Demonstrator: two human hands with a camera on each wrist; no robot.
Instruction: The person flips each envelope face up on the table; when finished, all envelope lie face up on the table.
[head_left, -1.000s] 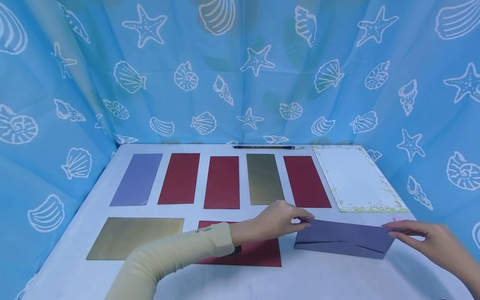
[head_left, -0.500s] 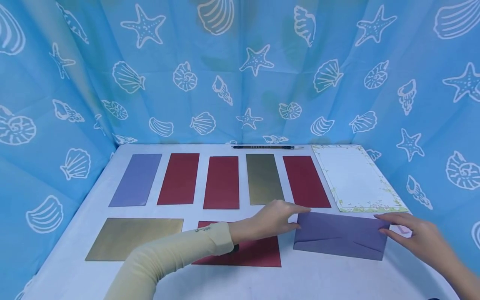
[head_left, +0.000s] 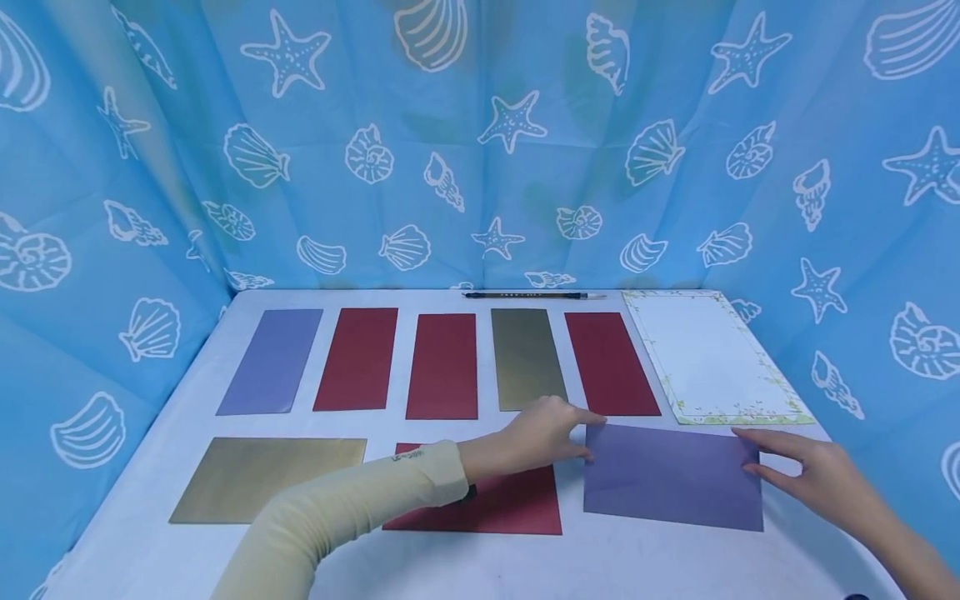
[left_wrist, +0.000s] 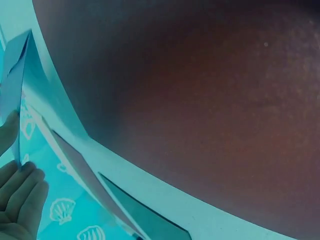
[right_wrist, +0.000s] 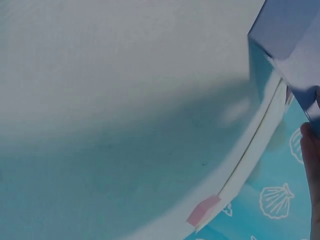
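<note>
In the head view, a purple envelope (head_left: 671,479) stands tilted up at the right front of the table. My left hand (head_left: 536,437) pinches its upper left corner between thumb and fingers, and my right hand (head_left: 806,471) pinches the upper right one. The left wrist view shows a fold along the envelope (left_wrist: 14,80) near its far end, with the left hand (left_wrist: 20,195) at its side edge. Only the fingers of the right hand (right_wrist: 312,160) show in the right wrist view. Beneath my left forearm lies a red envelope (head_left: 517,504), partly hidden.
Left of it lies a gold envelope (head_left: 266,479). Several more form a row behind, from a lavender one (head_left: 270,362) to a red one (head_left: 613,364). A flower-bordered paper (head_left: 712,358) lies at the back right, a brush (head_left: 525,295) along the back edge. A blue curtain (head_left: 480,183) surrounds the table.
Both hands have moved slightly left with the purple envelope. It faces the head camera more squarely, and the flap line seen on its lower part earlier no longer shows there.
</note>
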